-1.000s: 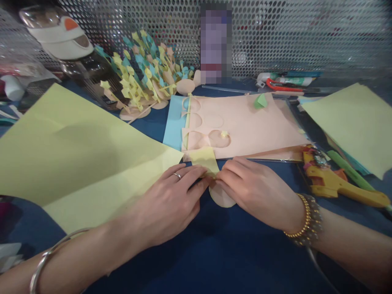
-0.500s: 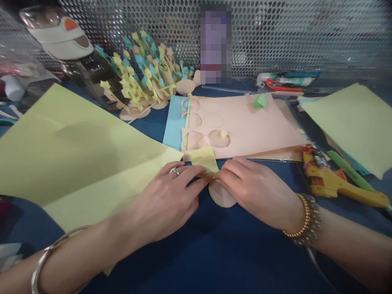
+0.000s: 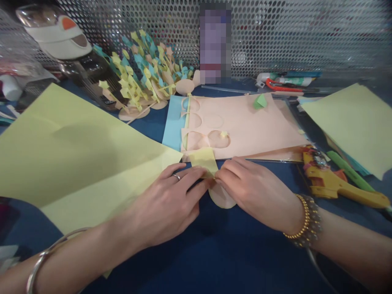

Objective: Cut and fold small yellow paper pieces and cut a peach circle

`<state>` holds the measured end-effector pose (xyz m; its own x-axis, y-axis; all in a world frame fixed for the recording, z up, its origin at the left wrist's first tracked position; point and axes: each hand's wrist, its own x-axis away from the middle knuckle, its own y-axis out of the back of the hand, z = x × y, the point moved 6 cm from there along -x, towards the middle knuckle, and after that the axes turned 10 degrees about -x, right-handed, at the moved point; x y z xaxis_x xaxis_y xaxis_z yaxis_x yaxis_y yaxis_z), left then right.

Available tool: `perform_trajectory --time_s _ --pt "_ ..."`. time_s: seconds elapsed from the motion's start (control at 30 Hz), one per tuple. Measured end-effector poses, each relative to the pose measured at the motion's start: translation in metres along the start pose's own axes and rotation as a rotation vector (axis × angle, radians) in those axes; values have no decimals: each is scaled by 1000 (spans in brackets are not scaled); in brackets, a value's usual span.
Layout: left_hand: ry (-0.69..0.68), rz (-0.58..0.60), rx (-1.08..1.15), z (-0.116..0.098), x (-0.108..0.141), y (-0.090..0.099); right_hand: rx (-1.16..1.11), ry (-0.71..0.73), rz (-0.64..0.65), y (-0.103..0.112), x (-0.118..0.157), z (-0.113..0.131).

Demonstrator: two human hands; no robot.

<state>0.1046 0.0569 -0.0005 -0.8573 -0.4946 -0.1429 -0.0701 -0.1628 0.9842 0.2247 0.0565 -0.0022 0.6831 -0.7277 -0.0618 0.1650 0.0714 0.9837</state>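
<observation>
While the left hand and right hand pinch the near end of a pale yellow paper strip, its length points away from a round peach paper disc.

Tall upright object against perforated metal screen: pixelated, unidentifiable. Yellow paper strip: lower end hidden by fingers. Pale paper disc: partly covered. Yellow-green paper sheet: cut off at left edge.

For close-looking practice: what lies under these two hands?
A peach paper disc and yellow paper strip show; whatever the left hand and right hand cover is hidden.
</observation>
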Motion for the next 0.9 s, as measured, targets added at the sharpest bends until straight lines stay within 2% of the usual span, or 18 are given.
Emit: perform_trajectory --time_s 0.27,0.5,0.67,0.9 --pt "14 0 40 2 -1 0 -24 -11 -16 1 -2 -1" --pt "134 -91 128 13 -10 0 -84 -13 -80 2 -1 -3" --pt "169 -104 84 14 -16 -2 -108 -29 -83 2 -2 -4" --pt "151 -54 -17 11 -17 -5 -86 -60 -133 5 0 -6"
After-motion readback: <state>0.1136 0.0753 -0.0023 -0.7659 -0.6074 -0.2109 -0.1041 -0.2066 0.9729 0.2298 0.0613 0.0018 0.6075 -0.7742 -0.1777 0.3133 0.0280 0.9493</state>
